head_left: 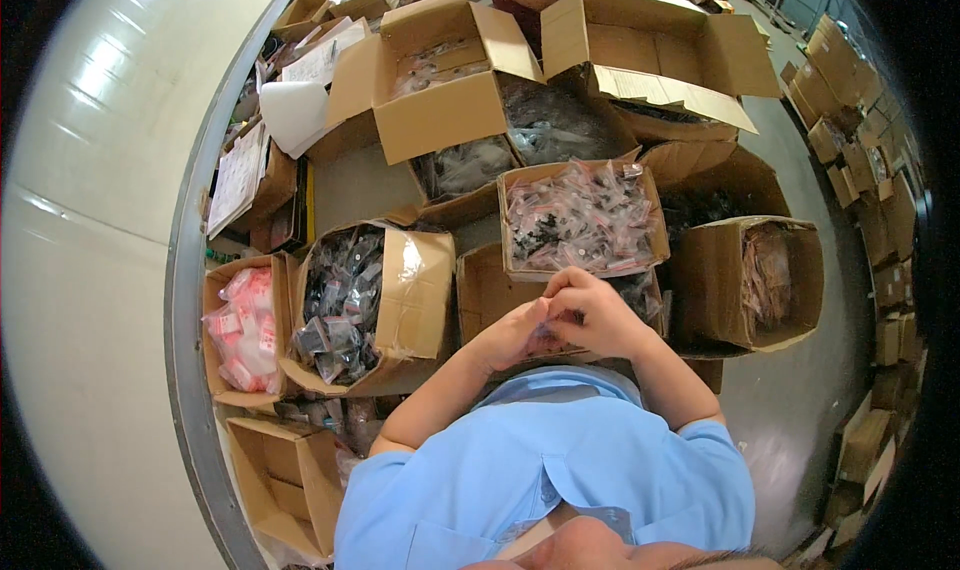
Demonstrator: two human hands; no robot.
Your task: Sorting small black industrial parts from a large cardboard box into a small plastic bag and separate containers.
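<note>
My left hand (512, 336) and my right hand (597, 313) meet in front of my chest, fingers bent and pinched together. Whatever sits between the fingertips is mostly covered by them and too small to name. Just beyond the hands stands a shallow cardboard box (507, 232) heaped with small clear zip bags (585, 210) that have reddish seal lines; some hold small black parts. Below it, nearer my hands, is an open carton (480, 295), partly hidden by the box and my arms.
To the left are a carton of dark bagged parts (345, 290) and a box of pink-and-white packets (243, 330). Large open cartons (440, 120) stand farther off, with papers (240, 175) beside them. Another person (520, 0) is at the far side. Stacked cardboard (860, 160) lines the right.
</note>
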